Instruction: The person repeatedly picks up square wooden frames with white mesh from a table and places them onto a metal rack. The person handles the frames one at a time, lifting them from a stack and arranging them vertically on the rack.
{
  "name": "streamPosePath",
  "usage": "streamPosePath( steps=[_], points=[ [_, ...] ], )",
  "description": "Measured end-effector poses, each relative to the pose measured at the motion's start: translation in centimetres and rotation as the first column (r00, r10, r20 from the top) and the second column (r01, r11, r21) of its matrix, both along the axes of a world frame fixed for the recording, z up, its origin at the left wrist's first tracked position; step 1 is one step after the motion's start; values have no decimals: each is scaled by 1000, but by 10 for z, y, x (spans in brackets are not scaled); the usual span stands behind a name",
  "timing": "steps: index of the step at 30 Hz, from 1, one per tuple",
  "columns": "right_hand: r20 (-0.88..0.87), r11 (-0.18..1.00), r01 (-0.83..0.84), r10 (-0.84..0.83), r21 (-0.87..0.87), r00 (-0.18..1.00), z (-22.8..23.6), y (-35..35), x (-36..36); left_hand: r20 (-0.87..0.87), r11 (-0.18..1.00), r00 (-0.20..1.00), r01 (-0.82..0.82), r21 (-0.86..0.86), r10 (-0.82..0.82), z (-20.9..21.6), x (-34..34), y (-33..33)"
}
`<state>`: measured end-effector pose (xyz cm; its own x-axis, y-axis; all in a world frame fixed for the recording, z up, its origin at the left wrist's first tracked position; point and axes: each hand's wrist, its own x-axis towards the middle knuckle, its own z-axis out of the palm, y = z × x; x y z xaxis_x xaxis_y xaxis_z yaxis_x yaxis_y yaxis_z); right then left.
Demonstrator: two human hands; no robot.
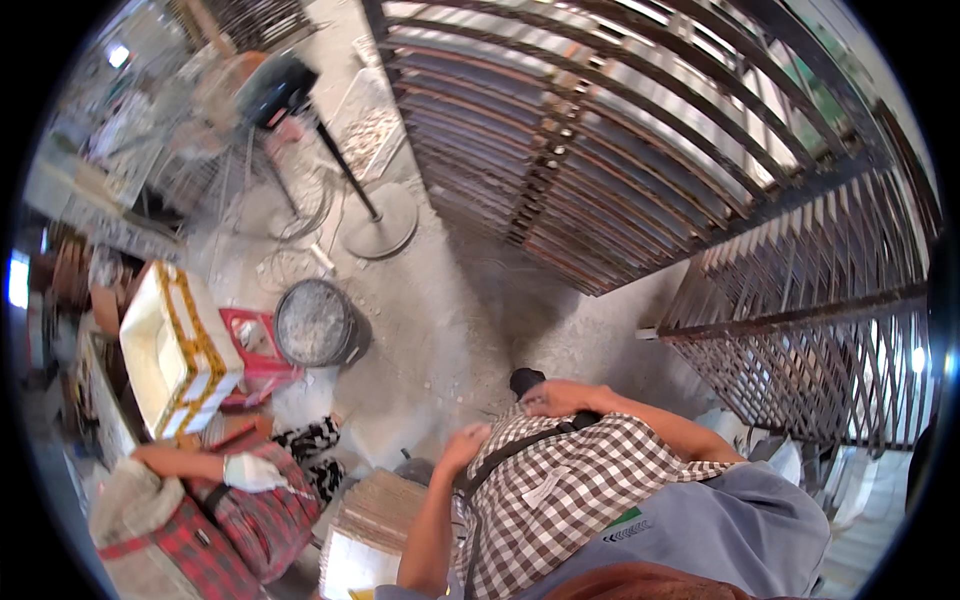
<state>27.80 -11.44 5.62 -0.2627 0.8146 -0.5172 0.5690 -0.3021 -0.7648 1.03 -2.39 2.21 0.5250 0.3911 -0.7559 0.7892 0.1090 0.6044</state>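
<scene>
My left hand (466, 444) is at the left edge of the brown-and-white checked apron (570, 475) that I wear. Its fingers are partly hidden and blurred. Across the front of the apron, my right hand (562, 398) lies close to the upper edge, by the black strap (520, 440). Motion smears its fingers too, so I cannot make out anything in either hand. Just beyond the right hand a dark shoe (524, 380) shows on the dusty floor.
Tall slatted metal racks (620, 150) stand ahead and to the right. A round-based stand (380, 222), a grey bucket (318, 322), a red stool (250, 345) and a foam box (165, 350) are on the left. A seated person (250, 500) and stacked flat sheets (375, 510) are beside me.
</scene>
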Motion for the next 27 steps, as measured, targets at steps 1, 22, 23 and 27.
streamPosePath(
  steps=[1, 22, 23, 27],
  points=[
    [-34, 995, -102, 102, -10, 994, -4, 6, -9, 125, 999, 991, 40, -4, -39, -7, -22, 3],
    [34, 953, 176, -173, -246, 984, -13, -28, -24, -190, 951, 978, -19, 307, 81, -34, -63, -45],
    [61, 962, 166, -156, -219, 986, -17, -31, -21, -186, 943, 978, -22, 332, 88, -40, -59, -45],
    [197, 983, 122, -94, -139, 976, -16, -22, -25, -175, 969, 982, -28, 244, 72, -42, -47, -37]
  ],
)
